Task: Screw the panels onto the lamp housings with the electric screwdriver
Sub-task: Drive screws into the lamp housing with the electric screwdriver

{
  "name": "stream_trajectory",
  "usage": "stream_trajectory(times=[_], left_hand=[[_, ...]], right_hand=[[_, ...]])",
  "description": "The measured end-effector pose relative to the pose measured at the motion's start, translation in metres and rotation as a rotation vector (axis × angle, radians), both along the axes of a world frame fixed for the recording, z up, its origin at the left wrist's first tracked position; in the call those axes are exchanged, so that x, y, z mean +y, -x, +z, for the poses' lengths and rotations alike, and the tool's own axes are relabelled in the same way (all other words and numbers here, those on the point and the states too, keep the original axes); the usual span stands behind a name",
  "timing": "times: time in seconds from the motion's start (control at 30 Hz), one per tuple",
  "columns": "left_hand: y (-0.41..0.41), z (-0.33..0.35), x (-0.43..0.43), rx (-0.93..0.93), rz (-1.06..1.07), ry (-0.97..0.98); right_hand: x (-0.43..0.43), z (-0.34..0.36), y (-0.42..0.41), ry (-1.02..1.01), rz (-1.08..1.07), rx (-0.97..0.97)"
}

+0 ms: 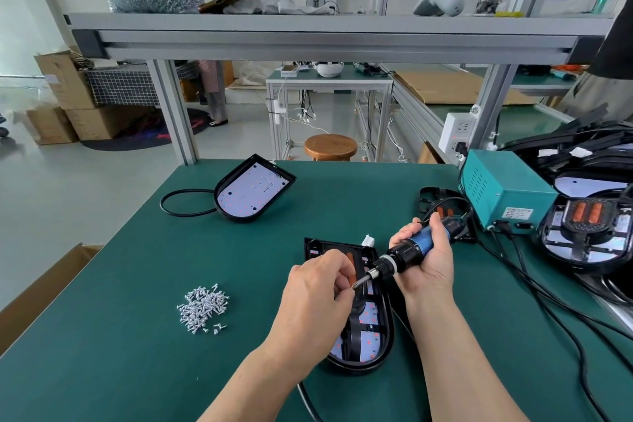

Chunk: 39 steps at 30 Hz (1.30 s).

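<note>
A black lamp housing (371,343) lies in the middle of the green table, with a black panel (356,325) over its white LED board. My right hand (428,257) grips the blue and black electric screwdriver (407,253), whose bit points down-left above the housing. My left hand (317,295) pinches a small screw (352,286) at the bit's tip. A pile of silver screws (202,307) sits on the table to the left. A second housing (253,188) with a bare LED board lies at the far left.
A teal power box (507,188) stands at the right, with black cables running across the table. Several stacked housings (582,233) sit at the far right. A loose black panel (438,199) lies behind my right hand. A cardboard box (41,288) stands beside the left edge.
</note>
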<state>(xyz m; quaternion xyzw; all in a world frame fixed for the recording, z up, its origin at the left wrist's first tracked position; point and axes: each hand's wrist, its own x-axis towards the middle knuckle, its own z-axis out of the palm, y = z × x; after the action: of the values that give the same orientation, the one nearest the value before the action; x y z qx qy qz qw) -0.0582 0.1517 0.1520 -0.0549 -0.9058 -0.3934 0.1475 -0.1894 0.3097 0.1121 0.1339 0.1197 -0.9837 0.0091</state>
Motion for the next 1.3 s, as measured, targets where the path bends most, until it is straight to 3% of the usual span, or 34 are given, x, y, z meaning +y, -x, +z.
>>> stream_trajectory(times=[0.3,0.6,0.93,1.3], left_hand=[[-0.001,-0.002,0.004,0.103,0.023,0.129],[0.000,-0.009,0.007,0.108,0.095,0.119],[0.004,-0.018,0.007,0.197,0.097,0.354],[0.008,-0.018,0.009,0.345,0.088,0.347]], right_hand=[[-0.002,0.005,-0.003,-0.036,-0.009,0.004],[-0.003,0.009,-0.006,-0.036,-0.016,-0.002],[-0.007,0.009,-0.006,-0.067,-0.022,-0.042],[-0.007,0.013,-0.008,0.016,-0.061,-0.123]])
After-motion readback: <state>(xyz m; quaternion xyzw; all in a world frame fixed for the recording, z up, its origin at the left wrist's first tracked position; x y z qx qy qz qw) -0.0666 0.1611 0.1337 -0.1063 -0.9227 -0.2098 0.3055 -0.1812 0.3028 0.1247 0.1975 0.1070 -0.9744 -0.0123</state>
